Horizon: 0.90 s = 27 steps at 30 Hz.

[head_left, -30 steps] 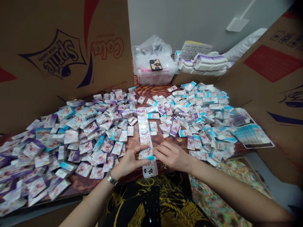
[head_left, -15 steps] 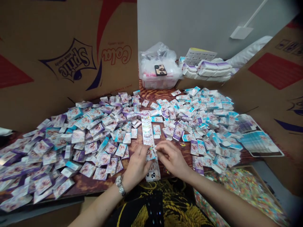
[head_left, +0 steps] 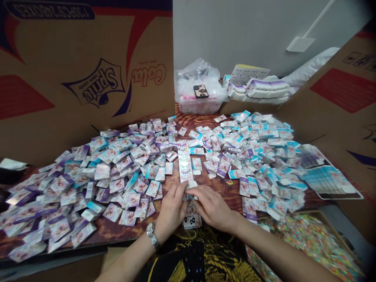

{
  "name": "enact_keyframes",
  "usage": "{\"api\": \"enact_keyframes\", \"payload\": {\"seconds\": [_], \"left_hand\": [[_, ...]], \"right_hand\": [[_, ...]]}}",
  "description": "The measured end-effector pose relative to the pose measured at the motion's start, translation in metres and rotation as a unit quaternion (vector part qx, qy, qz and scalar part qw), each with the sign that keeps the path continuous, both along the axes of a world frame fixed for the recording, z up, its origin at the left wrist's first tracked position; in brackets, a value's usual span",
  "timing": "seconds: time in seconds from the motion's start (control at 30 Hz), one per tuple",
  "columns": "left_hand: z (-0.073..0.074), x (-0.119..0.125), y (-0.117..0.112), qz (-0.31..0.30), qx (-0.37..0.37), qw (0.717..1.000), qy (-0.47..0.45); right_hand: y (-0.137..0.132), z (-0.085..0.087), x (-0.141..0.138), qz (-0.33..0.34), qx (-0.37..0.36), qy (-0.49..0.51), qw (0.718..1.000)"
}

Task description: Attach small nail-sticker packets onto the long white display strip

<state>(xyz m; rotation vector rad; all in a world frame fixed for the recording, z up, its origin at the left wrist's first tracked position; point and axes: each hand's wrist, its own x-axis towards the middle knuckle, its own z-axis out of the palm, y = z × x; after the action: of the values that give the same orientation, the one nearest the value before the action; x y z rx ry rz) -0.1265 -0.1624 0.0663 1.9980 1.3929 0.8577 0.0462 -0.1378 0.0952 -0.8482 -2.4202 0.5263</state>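
Note:
My left hand and my right hand meet over the wooden table, both fingers pinching a small white-and-blue card that they largely hide. A long printed paper strip lies just above my fingers, running away from me. Below my hands is a white card with black dots, partly covered. Heaps of small printed packets with a hand-and-nail picture spread to my left, and similar packets with blue edges spread to my right. A metal wristwatch sits on my left wrist.
Cardboard sheets stand along both sides of the wood-grain table. At the back are a plastic bin with a bag and phone and stacked white-purple packs. A tray of multicoloured pieces sits at lower right.
My hands have come closer together around the small card, and my left hand has turned inward. The whole scene sits a little lower in view, so my head has tilted up slightly.

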Motion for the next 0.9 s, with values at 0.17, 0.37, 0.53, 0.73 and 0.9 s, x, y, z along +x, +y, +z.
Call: {"api": "enact_keyframes", "payload": {"seconds": [0.17, 0.37, 0.53, 0.73, 0.9], "left_hand": [[0.001, 0.001, 0.0, -0.001, -0.007, 1.0, -0.017], [0.005, 0.002, 0.001, -0.006, -0.015, 1.0, -0.024], [0.005, 0.001, 0.002, 0.002, -0.022, 0.999, -0.028], [0.009, 0.002, 0.002, -0.002, -0.018, 0.999, -0.035], [0.011, -0.001, -0.001, -0.006, 0.004, 1.0, -0.027]], "right_hand": [[0.003, -0.005, 0.003, -0.001, 0.019, -0.02, 1.0], [0.003, -0.007, 0.007, -0.044, 0.005, 0.015, 0.999], [0.006, -0.001, 0.011, -0.066, -0.146, 0.065, 0.985], [0.007, 0.006, 0.002, -0.1, -0.173, 0.105, 0.974], [0.004, 0.001, -0.006, -0.165, -0.191, 0.133, 0.958]]}}
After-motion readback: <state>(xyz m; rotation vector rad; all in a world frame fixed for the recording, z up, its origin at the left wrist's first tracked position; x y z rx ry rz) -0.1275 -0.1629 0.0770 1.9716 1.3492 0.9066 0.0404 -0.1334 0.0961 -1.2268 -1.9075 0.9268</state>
